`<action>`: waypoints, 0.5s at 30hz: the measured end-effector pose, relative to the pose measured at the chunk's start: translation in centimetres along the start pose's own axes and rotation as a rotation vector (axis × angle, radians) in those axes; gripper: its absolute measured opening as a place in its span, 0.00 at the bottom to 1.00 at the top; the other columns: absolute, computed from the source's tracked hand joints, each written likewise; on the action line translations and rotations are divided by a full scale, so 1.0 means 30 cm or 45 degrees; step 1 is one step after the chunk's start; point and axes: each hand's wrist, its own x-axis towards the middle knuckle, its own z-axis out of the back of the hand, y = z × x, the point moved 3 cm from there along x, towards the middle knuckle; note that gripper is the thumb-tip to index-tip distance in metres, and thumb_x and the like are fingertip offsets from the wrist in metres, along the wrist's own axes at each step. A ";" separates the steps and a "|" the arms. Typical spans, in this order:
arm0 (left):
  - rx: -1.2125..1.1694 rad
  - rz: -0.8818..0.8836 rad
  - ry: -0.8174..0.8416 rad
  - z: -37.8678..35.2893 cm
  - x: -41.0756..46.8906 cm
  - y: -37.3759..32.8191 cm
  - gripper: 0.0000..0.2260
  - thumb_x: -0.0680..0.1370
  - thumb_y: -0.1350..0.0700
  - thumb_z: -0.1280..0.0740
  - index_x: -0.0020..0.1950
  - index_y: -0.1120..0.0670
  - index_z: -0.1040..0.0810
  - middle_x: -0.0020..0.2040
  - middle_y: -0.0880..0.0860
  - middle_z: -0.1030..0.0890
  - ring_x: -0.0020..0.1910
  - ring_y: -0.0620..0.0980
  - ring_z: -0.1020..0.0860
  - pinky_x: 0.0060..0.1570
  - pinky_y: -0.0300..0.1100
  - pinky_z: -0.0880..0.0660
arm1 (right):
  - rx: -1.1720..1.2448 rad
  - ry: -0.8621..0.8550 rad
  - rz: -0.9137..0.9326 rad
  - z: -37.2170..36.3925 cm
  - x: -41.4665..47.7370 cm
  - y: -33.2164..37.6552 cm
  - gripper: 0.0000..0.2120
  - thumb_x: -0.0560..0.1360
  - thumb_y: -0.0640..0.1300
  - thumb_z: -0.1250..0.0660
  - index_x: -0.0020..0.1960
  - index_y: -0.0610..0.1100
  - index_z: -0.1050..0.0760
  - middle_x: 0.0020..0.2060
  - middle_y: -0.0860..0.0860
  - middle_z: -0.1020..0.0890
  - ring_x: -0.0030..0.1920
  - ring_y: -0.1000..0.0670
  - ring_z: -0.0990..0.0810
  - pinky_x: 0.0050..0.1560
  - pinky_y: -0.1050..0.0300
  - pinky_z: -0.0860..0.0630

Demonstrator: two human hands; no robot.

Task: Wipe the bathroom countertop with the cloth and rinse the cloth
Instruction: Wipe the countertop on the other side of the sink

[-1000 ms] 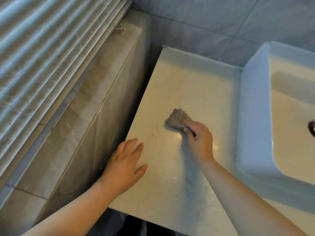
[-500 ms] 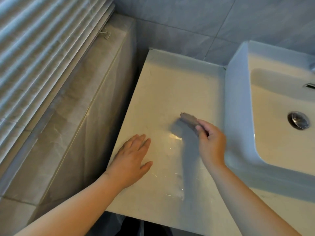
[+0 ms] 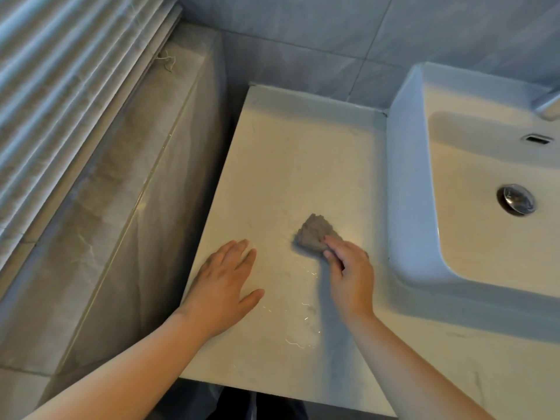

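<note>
Cloth [image 3: 315, 234]: grey, bunched up, lying on the counter [image 3: 288, 165] right at my right fingertips, most of it sticking out ahead of them, away from me. My right hand [image 3: 351, 277] grips it, fingers curled down onto its near edge and pressing it to the surface. The thumb is hidden, so I cannot tell where it sits.

My left hand [image 3: 224, 286] is flat, palm down on the counter. Its fingers are straight and close together, and the thumb is spread out toward the right hand. It holds nothing. It sits level with the right hand, off to its left and apart from it, close to the counter's left edge.

Thin water streaks [image 3: 303, 310] glint on the counter between the two hands and back toward my wrists. My right arm throws a shadow on the surface just left of the forearm.

The white sink [image 3: 406, 177] stands just right of my right hand, with its outer wall near the knuckles. I cannot tell if they touch. The drain [image 3: 516, 199] is in the basin, well right of that hand. A bit of the faucet [image 3: 548, 104] shows at the far right edge, with an overflow slot [image 3: 537, 138] below it.

A tiled ledge [image 3: 106, 207] runs left of my left hand, with blinds [image 3: 60, 71] beyond that. There is grey wall tile [image 3: 333, 31] ahead of both hands.
</note>
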 end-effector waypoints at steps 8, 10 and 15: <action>-0.006 -0.010 0.023 0.004 0.004 0.004 0.40 0.70 0.31 0.59 0.77 0.51 0.46 0.78 0.51 0.50 0.76 0.52 0.53 0.74 0.47 0.50 | 0.174 -0.016 -0.196 0.071 -0.064 0.044 0.11 0.76 0.38 0.34 0.56 0.48 0.19 0.49 0.56 0.17 0.52 0.54 0.20 0.54 0.60 0.26; 0.002 -0.008 0.034 0.001 0.006 0.007 0.41 0.70 0.30 0.60 0.77 0.51 0.47 0.78 0.50 0.51 0.76 0.52 0.53 0.74 0.48 0.50 | 0.098 -0.268 -0.232 0.134 -0.040 0.036 0.11 0.77 0.39 0.35 0.57 0.46 0.20 0.50 0.54 0.17 0.52 0.52 0.21 0.54 0.57 0.26; 0.002 -0.003 0.045 0.001 0.006 0.007 0.41 0.69 0.30 0.60 0.77 0.51 0.48 0.78 0.50 0.52 0.76 0.51 0.55 0.74 0.48 0.49 | -0.163 -0.409 -0.382 0.145 0.010 -0.051 0.11 0.79 0.42 0.40 0.58 0.44 0.22 0.53 0.50 0.18 0.54 0.47 0.22 0.52 0.56 0.27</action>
